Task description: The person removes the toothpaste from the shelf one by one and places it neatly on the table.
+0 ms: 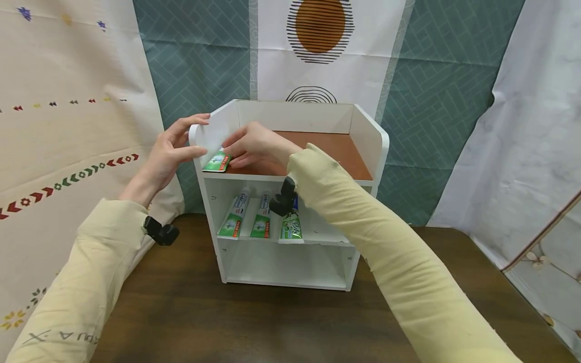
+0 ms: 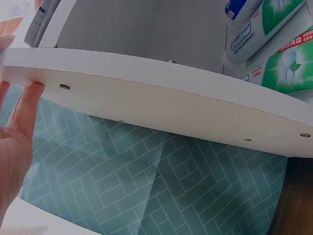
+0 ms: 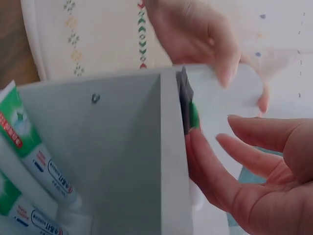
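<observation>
A green-and-white toothpaste tube [image 1: 218,161] lies on the brown top board of a white shelf unit [image 1: 290,113], at its left front corner. My right hand [image 1: 258,146] is over this tube, fingertips right at its edge. In the right wrist view, one fingertip meets the green tube edge [image 3: 195,115], while the thumb stands apart. My left hand [image 1: 165,156] holds the unit's left side panel [image 2: 161,90], its thumb and fingers around the panel's front edge. Part of the upper tube is hidden by my right fingers.
On the middle shelf lie three more toothpaste tubes: one at left [image 1: 233,219], one in the centre [image 1: 260,222], and a patterned green one [image 1: 291,227] partly behind my right wrist camera. The unit stands on a dark wooden table [image 1: 272,322], with patterned cloths behind.
</observation>
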`<control>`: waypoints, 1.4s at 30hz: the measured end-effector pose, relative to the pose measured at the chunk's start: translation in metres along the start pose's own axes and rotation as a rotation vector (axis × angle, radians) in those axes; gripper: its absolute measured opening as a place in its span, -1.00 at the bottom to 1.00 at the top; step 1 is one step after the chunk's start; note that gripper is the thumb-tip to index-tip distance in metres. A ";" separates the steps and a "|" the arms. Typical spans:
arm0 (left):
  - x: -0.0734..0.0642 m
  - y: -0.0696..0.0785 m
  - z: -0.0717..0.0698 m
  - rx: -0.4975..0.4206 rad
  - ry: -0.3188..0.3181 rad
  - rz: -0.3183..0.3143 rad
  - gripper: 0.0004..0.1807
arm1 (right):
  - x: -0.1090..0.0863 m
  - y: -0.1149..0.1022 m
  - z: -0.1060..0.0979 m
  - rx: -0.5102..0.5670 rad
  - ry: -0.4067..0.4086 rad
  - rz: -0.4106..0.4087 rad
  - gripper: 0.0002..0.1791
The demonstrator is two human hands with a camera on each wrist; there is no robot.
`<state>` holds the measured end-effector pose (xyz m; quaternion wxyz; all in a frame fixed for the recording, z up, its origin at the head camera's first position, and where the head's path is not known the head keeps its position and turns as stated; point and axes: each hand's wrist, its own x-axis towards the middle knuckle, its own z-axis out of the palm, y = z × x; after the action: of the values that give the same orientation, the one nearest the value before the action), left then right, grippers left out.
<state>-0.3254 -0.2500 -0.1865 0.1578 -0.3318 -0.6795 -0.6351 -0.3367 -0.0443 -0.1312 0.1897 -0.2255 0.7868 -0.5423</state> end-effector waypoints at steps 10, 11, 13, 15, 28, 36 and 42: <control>0.001 0.000 0.001 0.013 -0.003 -0.003 -0.52 | 0.005 0.002 0.009 0.057 0.034 0.002 -0.65; 0.001 0.000 0.001 0.008 -0.007 -0.001 -0.52 | 0.005 0.003 0.009 0.073 0.034 -0.001 -0.65; 0.001 0.000 0.002 0.008 -0.012 0.001 -0.52 | 0.005 0.004 0.011 0.110 0.033 -0.008 -0.67; 0.002 0.001 0.002 0.004 -0.016 0.002 -0.52 | 0.005 0.005 0.013 0.148 0.025 -0.009 -0.67; 0.002 -0.001 -0.001 0.015 -0.015 0.005 -0.53 | 0.003 0.009 0.006 0.401 -0.006 0.037 -0.64; 0.001 -0.001 -0.001 0.002 -0.020 -0.002 -0.50 | -0.012 0.007 -0.015 0.269 0.014 0.011 -0.59; 0.002 0.000 -0.001 -0.021 -0.034 -0.020 -0.49 | -0.035 0.001 -0.038 0.242 0.058 -0.019 -0.56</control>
<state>-0.3273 -0.2508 -0.1847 0.1366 -0.3374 -0.6785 -0.6381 -0.3288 0.0046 -0.1174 0.1876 -0.1925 0.7186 -0.6414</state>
